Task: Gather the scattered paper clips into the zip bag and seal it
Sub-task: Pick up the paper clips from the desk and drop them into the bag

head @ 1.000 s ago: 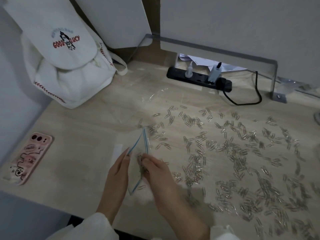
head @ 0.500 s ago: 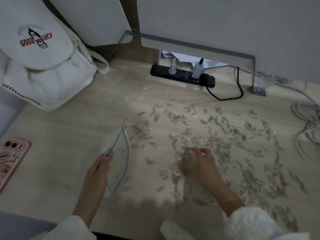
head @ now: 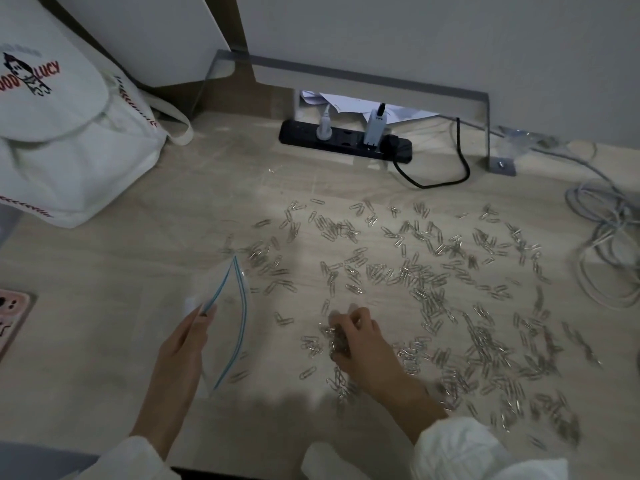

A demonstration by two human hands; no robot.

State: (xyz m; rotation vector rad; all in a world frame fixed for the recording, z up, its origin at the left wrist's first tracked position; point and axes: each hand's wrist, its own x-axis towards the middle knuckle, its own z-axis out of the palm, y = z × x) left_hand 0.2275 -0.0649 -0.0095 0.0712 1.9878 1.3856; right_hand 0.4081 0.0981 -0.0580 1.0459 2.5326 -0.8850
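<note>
A clear zip bag (head: 227,317) with a blue zip strip stands on the wooden desk, its mouth gaping to the right. My left hand (head: 183,344) pinches the near lip of the mouth and holds it apart. Silver paper clips (head: 433,282) lie scattered over the middle and right of the desk. My right hand (head: 360,344) rests on the desk to the right of the bag, fingers curled over a small heap of clips (head: 337,339). A few clips lie at the bag's mouth.
A white canvas backpack (head: 65,133) stands at the back left. A pink phone (head: 10,317) lies at the left edge. A black power strip (head: 346,143) with plugs sits at the back. Grey coiled cables (head: 609,237) lie at the right.
My right hand left the bag's mouth, went right into the clips, then drew back toward me, raking clips together. My left hand kept hold of the bag. The camera turned right.
</note>
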